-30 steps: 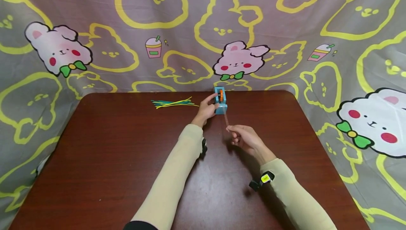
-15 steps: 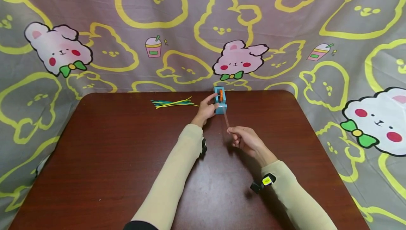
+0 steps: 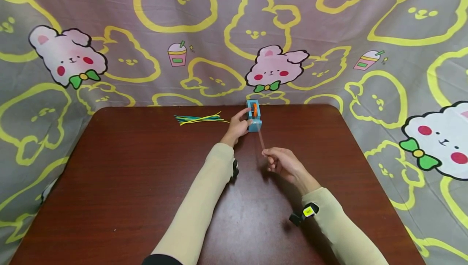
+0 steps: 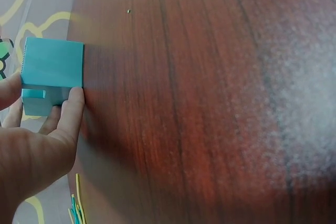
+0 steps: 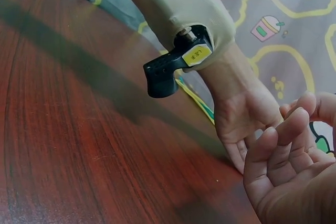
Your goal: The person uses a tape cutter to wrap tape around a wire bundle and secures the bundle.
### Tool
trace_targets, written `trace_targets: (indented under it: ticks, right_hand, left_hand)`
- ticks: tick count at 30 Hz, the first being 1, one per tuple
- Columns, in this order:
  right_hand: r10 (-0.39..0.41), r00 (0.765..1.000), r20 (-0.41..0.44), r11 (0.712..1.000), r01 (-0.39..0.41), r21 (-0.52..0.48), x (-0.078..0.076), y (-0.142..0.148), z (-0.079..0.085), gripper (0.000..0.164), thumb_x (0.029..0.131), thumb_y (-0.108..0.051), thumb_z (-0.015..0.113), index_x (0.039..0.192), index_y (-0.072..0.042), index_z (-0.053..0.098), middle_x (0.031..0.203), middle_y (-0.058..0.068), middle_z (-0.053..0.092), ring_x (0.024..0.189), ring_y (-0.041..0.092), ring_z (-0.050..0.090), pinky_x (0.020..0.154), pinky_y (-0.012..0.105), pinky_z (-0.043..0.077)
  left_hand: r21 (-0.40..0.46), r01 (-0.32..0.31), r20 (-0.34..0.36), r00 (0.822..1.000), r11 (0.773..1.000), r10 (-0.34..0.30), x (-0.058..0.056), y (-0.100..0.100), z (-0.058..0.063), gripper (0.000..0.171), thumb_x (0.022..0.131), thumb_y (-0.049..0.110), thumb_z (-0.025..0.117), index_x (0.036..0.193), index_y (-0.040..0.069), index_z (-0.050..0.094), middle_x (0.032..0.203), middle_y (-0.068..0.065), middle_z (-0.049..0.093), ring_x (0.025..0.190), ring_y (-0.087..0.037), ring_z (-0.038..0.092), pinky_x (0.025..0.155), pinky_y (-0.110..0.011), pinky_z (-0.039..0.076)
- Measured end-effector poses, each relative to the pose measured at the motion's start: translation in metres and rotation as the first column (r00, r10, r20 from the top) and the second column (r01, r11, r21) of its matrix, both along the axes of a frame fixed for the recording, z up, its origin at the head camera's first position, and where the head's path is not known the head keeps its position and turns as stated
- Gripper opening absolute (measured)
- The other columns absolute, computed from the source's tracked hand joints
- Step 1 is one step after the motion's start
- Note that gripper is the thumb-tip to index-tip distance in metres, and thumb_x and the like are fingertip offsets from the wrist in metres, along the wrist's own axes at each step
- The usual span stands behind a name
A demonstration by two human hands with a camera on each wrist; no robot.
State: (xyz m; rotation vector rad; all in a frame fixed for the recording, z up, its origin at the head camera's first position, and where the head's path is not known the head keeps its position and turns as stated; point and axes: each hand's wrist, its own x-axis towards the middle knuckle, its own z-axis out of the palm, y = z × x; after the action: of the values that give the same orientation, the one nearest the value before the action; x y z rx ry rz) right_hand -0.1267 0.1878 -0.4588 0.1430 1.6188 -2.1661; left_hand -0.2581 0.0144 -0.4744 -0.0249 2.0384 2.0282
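At the table's far edge stands a light blue tape dispenser [image 3: 254, 126] with an orange wheel [image 3: 255, 110] in it. My left hand [image 3: 238, 126] grips it from the left. In the left wrist view, fingers [image 4: 76, 103] and thumb lie against the blue body. A strip of clear tape [image 3: 261, 138] runs from the dispenser's front toward me. Its end is pinched between thumb and index finger of my right hand [image 3: 285, 162]. The right wrist view shows that hand [image 5: 286, 166] with curled fingers, overlapping the left hand behind it; the dispenser is hidden there.
Left of the dispenser lies a loose bundle of yellow and green twist ties [image 3: 201, 119]. A patterned grey curtain [image 3: 219, 46] hangs right behind the brown table [image 3: 120, 175] and along its sides. Each wrist wears a small black camera [image 5: 161, 74].
My right hand has moved slightly toward me and down, with the tape strip stretching a little longer. The left hand and the dispenser have stayed in place.
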Motion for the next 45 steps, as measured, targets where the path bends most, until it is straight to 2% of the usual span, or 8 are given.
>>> trace_targets:
  ticks: [9, 20, 35, 40, 45]
  right_hand:
    - [0.031, 1.0, -0.003, 0.999, -0.031, 0.013, 0.007, 0.0, -0.002, 0.028, 0.1, -0.007, 0.053, 0.082, -0.013, 0.072, 0.058, -0.005, 0.05, 0.051, 0.01, 0.046, 0.06, 0.027, 0.044]
    - [0.063, 0.997, -0.041, 0.998, -0.062, 0.024, 0.014, 0.0, -0.002, 0.025, 0.098, -0.007, 0.055, 0.081, -0.014, 0.072, 0.058, -0.005, 0.049, 0.052, 0.01, 0.045, 0.06, 0.027, 0.044]
    - [0.047, 0.998, -0.031, 0.999, -0.046, 0.022, 0.027, -0.002, 0.002, 0.024, 0.098, -0.007, 0.056, 0.082, -0.013, 0.073, 0.056, -0.005, 0.049, 0.05, 0.008, 0.044, 0.058, 0.027, 0.044]
    - [0.055, 0.998, -0.033, 0.998, -0.054, 0.031, 0.032, -0.003, 0.003, 0.023, 0.098, -0.008, 0.057, 0.083, -0.014, 0.074, 0.056, -0.005, 0.049, 0.05, 0.009, 0.045, 0.058, 0.028, 0.044]
    - [0.051, 0.998, -0.029, 0.999, -0.051, 0.006, 0.033, -0.002, 0.003, 0.019, 0.099, -0.009, 0.058, 0.088, -0.01, 0.074, 0.056, -0.004, 0.05, 0.05, 0.009, 0.045, 0.057, 0.028, 0.044]
  left_hand:
    - [0.016, 0.008, 0.006, 1.0, 1.0, -0.008, 0.0, -0.001, -0.001, 0.051, 0.103, 0.009, 0.056, 0.15, 0.028, 0.05, 0.156, -0.013, 0.038, 0.123, -0.026, 0.054, 0.1, -0.049, 0.047]
    - [0.004, 0.009, 0.002, 1.0, 1.0, -0.009, -0.001, 0.0, -0.002, 0.051, 0.104, 0.009, 0.055, 0.151, 0.025, 0.049, 0.154, -0.012, 0.041, 0.113, -0.024, 0.056, 0.097, -0.049, 0.049]
    - [0.001, -0.002, 0.012, 1.0, 1.0, 0.002, 0.001, 0.0, -0.001, 0.051, 0.103, 0.009, 0.056, 0.15, 0.028, 0.05, 0.154, -0.012, 0.041, 0.125, -0.028, 0.053, 0.099, -0.049, 0.048]
    - [-0.004, -0.011, 0.009, 1.0, 1.0, 0.011, 0.001, 0.001, -0.001, 0.051, 0.103, 0.009, 0.057, 0.149, 0.029, 0.051, 0.151, -0.011, 0.045, 0.122, -0.026, 0.055, 0.097, -0.047, 0.049]
    - [-0.003, -0.018, 0.009, 1.0, 1.0, 0.018, 0.001, 0.002, -0.001, 0.051, 0.102, 0.009, 0.057, 0.148, 0.03, 0.052, 0.15, -0.01, 0.046, 0.118, -0.024, 0.056, 0.098, -0.046, 0.049]
